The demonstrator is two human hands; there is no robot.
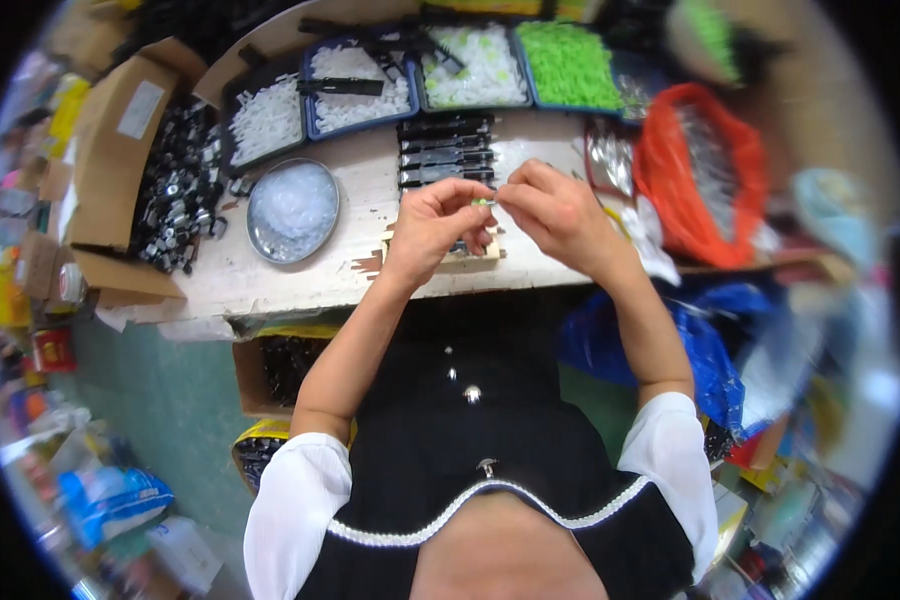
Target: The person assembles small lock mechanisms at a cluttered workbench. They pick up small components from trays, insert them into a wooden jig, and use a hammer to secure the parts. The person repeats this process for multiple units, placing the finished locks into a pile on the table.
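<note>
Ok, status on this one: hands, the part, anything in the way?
Left hand and right hand both pinching one small green part between fingertips, above the wooden block. Row of black pieces just behind. Nothing blocking.

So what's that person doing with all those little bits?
A person sits at a worn white table and pinches a tiny green piece between both hands, the left hand and the right hand meeting just above a small wooden block. A row of black parts lies just beyond. Trays of white pieces and green pieces line the back, beside a round dish of clear bits.
</note>
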